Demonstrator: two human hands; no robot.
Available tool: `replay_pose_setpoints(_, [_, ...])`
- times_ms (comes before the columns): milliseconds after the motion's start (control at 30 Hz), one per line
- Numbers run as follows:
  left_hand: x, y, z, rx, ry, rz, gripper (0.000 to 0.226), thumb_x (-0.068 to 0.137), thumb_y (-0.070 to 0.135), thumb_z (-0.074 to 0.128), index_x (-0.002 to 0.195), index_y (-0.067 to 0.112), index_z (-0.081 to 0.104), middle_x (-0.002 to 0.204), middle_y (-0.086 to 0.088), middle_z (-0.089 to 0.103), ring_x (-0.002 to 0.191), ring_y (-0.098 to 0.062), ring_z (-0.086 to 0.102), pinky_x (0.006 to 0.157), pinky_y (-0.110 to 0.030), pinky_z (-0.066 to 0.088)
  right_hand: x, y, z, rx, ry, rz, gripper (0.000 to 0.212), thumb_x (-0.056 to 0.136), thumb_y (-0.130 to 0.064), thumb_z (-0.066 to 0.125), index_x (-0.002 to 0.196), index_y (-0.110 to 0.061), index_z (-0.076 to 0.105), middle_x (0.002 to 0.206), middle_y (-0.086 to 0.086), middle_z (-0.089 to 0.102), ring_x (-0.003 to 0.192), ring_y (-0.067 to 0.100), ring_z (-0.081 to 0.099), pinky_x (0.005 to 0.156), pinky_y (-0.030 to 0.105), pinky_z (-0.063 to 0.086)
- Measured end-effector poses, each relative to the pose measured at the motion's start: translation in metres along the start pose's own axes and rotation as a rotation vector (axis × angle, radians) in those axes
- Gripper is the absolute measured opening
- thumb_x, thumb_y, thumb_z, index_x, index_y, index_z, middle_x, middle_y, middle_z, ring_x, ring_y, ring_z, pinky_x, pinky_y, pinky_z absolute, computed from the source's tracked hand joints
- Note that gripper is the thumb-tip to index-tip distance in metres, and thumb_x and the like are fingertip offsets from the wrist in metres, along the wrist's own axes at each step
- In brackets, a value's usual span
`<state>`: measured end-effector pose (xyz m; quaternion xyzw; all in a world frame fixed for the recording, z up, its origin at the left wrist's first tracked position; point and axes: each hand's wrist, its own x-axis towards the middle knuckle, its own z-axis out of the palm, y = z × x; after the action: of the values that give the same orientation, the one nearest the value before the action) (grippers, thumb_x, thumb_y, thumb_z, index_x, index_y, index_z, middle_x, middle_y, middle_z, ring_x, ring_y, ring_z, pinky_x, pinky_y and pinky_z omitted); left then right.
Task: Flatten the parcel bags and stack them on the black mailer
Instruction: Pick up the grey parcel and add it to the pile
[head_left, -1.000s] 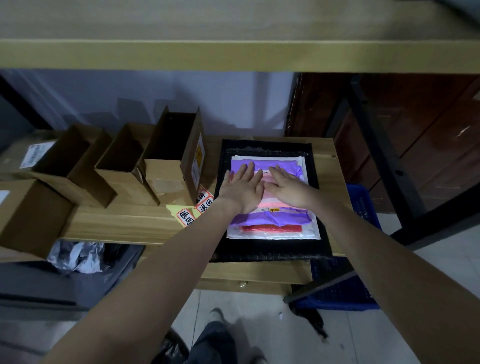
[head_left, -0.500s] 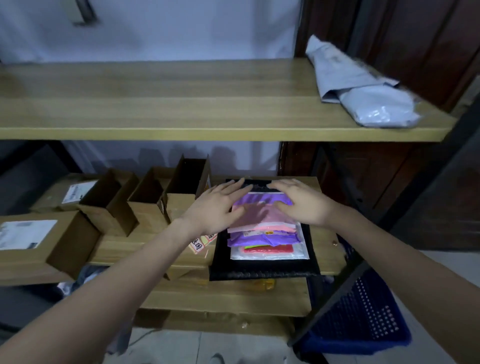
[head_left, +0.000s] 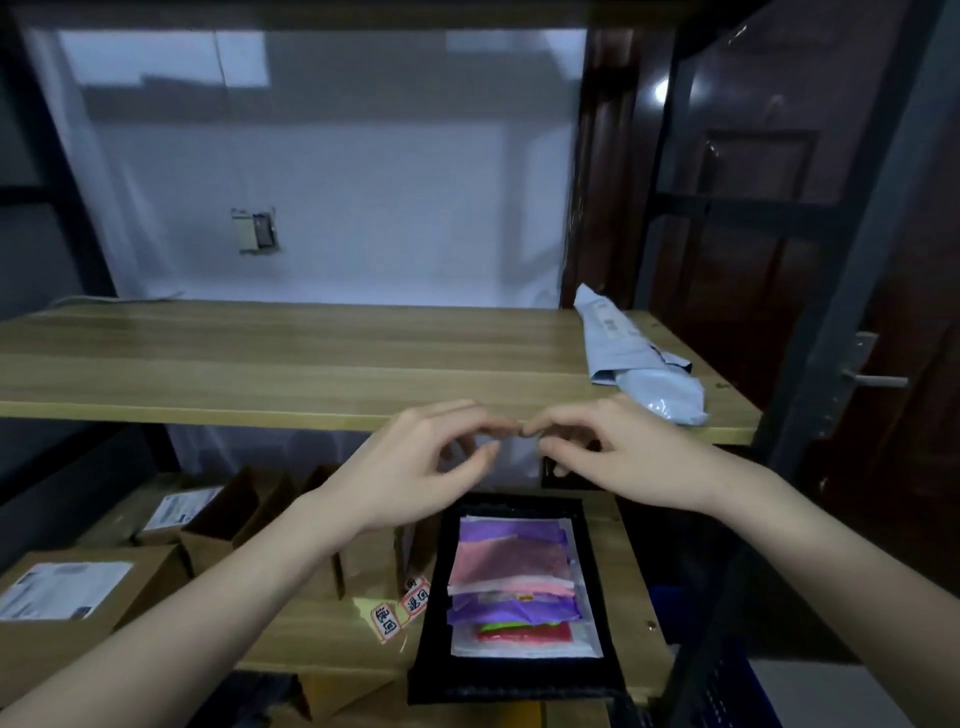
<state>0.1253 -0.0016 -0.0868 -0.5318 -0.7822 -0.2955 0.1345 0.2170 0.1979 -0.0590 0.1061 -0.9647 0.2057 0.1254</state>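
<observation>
A black mailer (head_left: 431, 613) lies flat on the lower wooden shelf. On it sits a stack of flattened parcel bags (head_left: 514, 577), purple, pink and red over a white one. My left hand (head_left: 415, 467) and my right hand (head_left: 618, 457) hover in the air above the stack, in front of the upper shelf's edge. Their fingers are loosely curled, with the fingertips almost meeting, and neither holds anything. A crumpled grey parcel bag (head_left: 634, 364) lies on the right end of the upper shelf.
Several open cardboard boxes (head_left: 228, 525) stand left of the mailer on the lower shelf, one closed box (head_left: 78, 597) with a label nearer. Red-and-white stickers (head_left: 400, 608) lie beside the mailer. A blue crate (head_left: 727, 691) sits lower right. Dark metal uprights (head_left: 852, 291) frame the shelf.
Both hands have lifted off the stack of bags and risen to the upper shelf's edge. My view has tilted upward, bringing the upper shelf and the grey bag into sight.
</observation>
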Motion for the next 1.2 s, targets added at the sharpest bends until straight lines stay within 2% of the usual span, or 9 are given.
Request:
replay_pose_setpoints(100, [0.022, 0.008, -0.010, -0.054, 0.103, 0.042, 0.026, 0.093, 0.028, 0.045, 0.109, 0.028, 0.065, 0.093, 0.016, 0.058, 0.078, -0.005, 0.057, 0.065, -0.016, 0.044, 0.002, -0.009, -0.025, 0.023, 0.126, -0.005, 0.020, 0.092, -0.029, 0.050, 0.105, -0.032, 0.064, 0.083, -0.001, 0.070, 0.074, 0.015, 0.064, 0.071, 0.031, 0.051])
replay_pose_setpoints(200, [0.043, 0.007, -0.011, -0.096, 0.131, 0.019, 0.025, 0.092, 0.026, 0.046, 0.109, 0.027, 0.064, 0.100, 0.015, 0.056, 0.091, -0.001, 0.056, 0.069, -0.006, 0.040, 0.008, -0.001, -0.046, -0.085, 0.257, 0.022, 0.027, 0.093, -0.024, 0.050, 0.118, -0.024, 0.060, 0.106, -0.013, 0.059, 0.092, 0.000, 0.053, 0.081, 0.016, 0.043])
replay_pose_setpoints(333, [0.068, -0.001, 0.002, -0.053, 0.121, -0.009, 0.037, 0.085, 0.038, 0.038, 0.114, 0.028, 0.060, 0.113, 0.017, 0.052, 0.108, 0.002, 0.050, 0.088, -0.018, 0.041, 0.018, 0.028, -0.054, -0.216, 0.265, 0.202, 0.045, 0.093, -0.029, 0.048, 0.137, -0.021, 0.041, 0.135, -0.005, 0.039, 0.122, 0.016, 0.037, 0.103, 0.027, 0.032])
replay_pose_setpoints(500, [0.086, -0.003, 0.022, -0.009, 0.118, 0.009, 0.033, 0.089, 0.029, 0.047, 0.119, 0.021, 0.059, 0.120, 0.012, 0.049, 0.116, -0.005, 0.047, 0.099, -0.013, 0.030, 0.023, 0.055, -0.042, -0.262, 0.154, 0.493, 0.061, 0.093, -0.049, 0.041, 0.145, -0.022, 0.025, 0.141, 0.008, 0.033, 0.130, 0.029, 0.033, 0.106, 0.036, 0.032])
replay_pose_setpoints(600, [0.089, -0.003, 0.028, -0.018, 0.107, -0.005, 0.034, 0.090, 0.029, 0.047, 0.122, 0.023, 0.055, 0.122, 0.014, 0.047, 0.118, -0.006, 0.046, 0.102, -0.019, 0.033, 0.023, 0.062, -0.031, -0.302, 0.062, 0.560, 0.062, 0.092, -0.054, 0.037, 0.144, -0.022, 0.025, 0.143, 0.009, 0.035, 0.127, 0.031, 0.039, 0.102, 0.042, 0.037])
replay_pose_setpoints(867, [0.083, -0.003, 0.027, -0.002, 0.077, -0.078, 0.037, 0.092, 0.033, 0.046, 0.128, 0.025, 0.048, 0.126, 0.010, 0.046, 0.120, -0.012, 0.045, 0.103, -0.033, 0.037, 0.013, 0.049, -0.020, -0.238, 0.202, 0.344, 0.050, 0.090, -0.014, 0.047, 0.137, -0.025, 0.035, 0.134, -0.002, 0.043, 0.118, 0.021, 0.037, 0.097, 0.031, 0.036])
replay_pose_setpoints(1000, [0.076, 0.002, 0.023, -0.050, 0.116, -0.243, 0.038, 0.094, 0.036, 0.045, 0.130, 0.025, 0.043, 0.127, 0.003, 0.054, 0.121, -0.018, 0.049, 0.099, -0.037, 0.041, -0.001, 0.040, -0.006, -0.257, 0.340, 0.146, 0.053, 0.084, -0.001, 0.046, 0.131, -0.023, 0.043, 0.127, -0.008, 0.048, 0.113, 0.014, 0.036, 0.092, 0.025, 0.036])
replay_pose_setpoints(1133, [0.074, 0.013, 0.018, -0.189, 0.121, -0.494, 0.050, 0.095, 0.048, 0.038, 0.138, 0.026, 0.022, 0.092, 0.003, 0.068, 0.092, -0.023, 0.062, 0.074, -0.032, 0.043, -0.020, 0.030, 0.010, -0.193, 0.450, -0.004, 0.051, 0.080, 0.004, 0.048, 0.126, -0.018, 0.050, 0.127, -0.008, 0.049, 0.117, 0.008, 0.035, 0.094, 0.022, 0.034])
replay_pose_setpoints(1200, [0.074, 0.016, 0.018, -0.358, 0.209, -0.547, 0.058, 0.094, 0.046, 0.043, 0.142, 0.028, 0.015, 0.087, 0.007, 0.066, 0.087, -0.017, 0.061, 0.074, -0.030, 0.042, -0.030, 0.025, 0.017, -0.192, 0.450, -0.072, 0.051, 0.078, 0.002, 0.046, 0.125, -0.017, 0.050, 0.131, -0.004, 0.047, 0.121, 0.010, 0.035, 0.099, 0.018, 0.030])
